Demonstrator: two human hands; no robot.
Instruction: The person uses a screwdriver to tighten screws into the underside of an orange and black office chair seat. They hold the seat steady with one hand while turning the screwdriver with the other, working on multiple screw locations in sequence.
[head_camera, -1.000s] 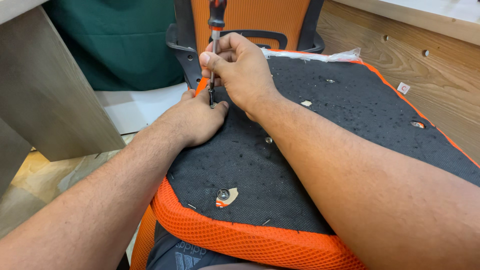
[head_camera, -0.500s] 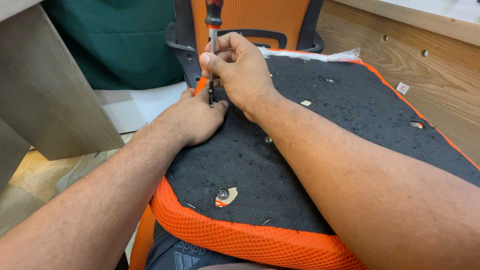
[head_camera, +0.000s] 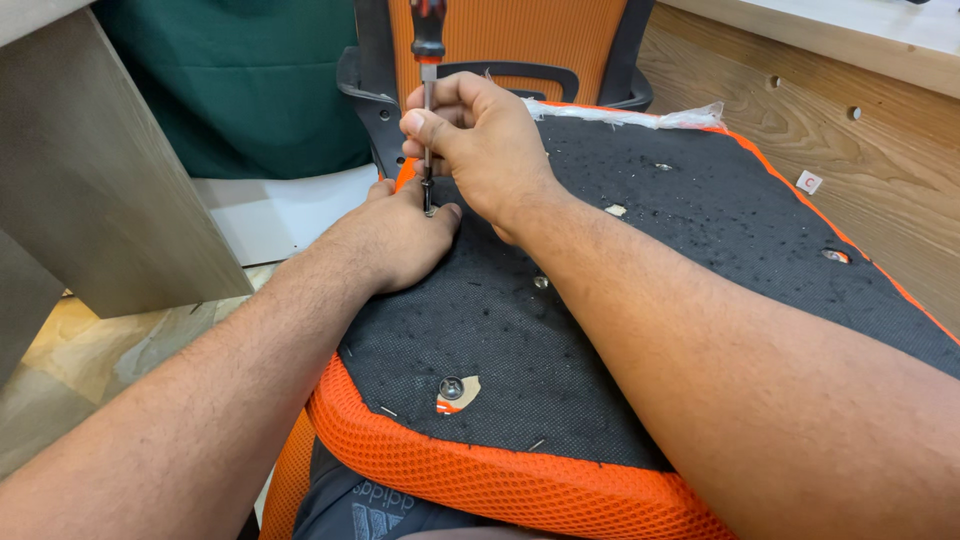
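Observation:
An upturned chair seat (head_camera: 700, 250), black fabric underside with an orange mesh edge, lies in front of me. My right hand (head_camera: 485, 145) grips the metal shaft of a screwdriver (head_camera: 428, 60) with a black and red handle, held upright with its tip down at the seat's left edge. My left hand (head_camera: 395, 235) rests flat on the seat right beside the tip, fingers curled around the spot. A screw with a washer (head_camera: 452, 387) sits in a torn hole near the seat's front edge.
A black armrest and orange mesh chair back (head_camera: 520, 50) stand behind the seat. A wooden panel with holes (head_camera: 800, 130) lies to the right. A pale desk side (head_camera: 90, 180) stands at left, with a green cloth (head_camera: 250, 90) behind.
The screwdriver has shifted slightly in my right hand; its handle sits a little differently. Both hands stay in the same place on the seat.

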